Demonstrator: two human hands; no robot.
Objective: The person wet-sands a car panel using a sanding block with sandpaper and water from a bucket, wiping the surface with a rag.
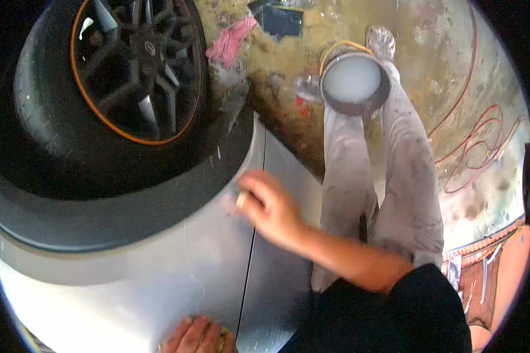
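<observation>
A silver-grey car panel [206, 253] curves around a dark wheel arch in the head view. My right hand [271, 209] is closed at the arch's edge, near a panel seam; between its fingers is a small pale thing, blurred and not identifiable. Low in the view, my left hand [197, 338] lies on the panel with fingers curled over something yellowish, mostly hidden beneath them. Thin pale wet streaks mark the panel near both hands.
The wheel [150, 65] with an orange-edged rim fills the upper left. A bucket [359, 109] of cloudy liquid stands by my legs. On the stained floor lie a pink cloth [232, 41], a dark sheet [281, 21] and a coiled red hose [474, 141].
</observation>
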